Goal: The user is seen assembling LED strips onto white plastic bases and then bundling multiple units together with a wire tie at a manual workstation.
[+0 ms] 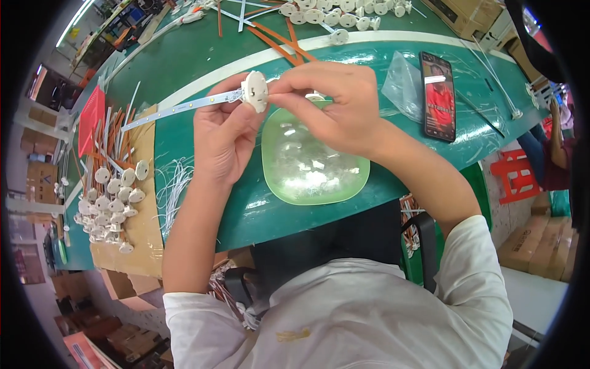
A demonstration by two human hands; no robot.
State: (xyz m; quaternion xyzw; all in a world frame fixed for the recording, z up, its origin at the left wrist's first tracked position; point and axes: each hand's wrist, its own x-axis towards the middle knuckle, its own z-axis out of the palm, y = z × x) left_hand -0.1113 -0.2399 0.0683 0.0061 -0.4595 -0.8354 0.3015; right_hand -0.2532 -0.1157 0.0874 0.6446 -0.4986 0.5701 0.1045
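My left hand (226,132) is closed on a round white plastic end cap (254,92), gripping it between thumb and fingers. From the cap a narrow LED strip (178,112) sticks out to the left, dotted with small yellow LEDs. Thumb and forefinger of my right hand (338,101) pinch together at the cap's right side; what they hold, if anything, is too small to make out. Just below my hands a light green plastic basin (270,178) stands on the green table, with shiny small pieces inside that I cannot name.
Finished-looking caps on strips (114,200) lie heaped on cardboard (144,240) at left, near thin white wires (175,190) and a red basket (92,123). More white caps (344,18) lie at the back. A phone (438,95) and clear plastic bag (402,86) lie right.
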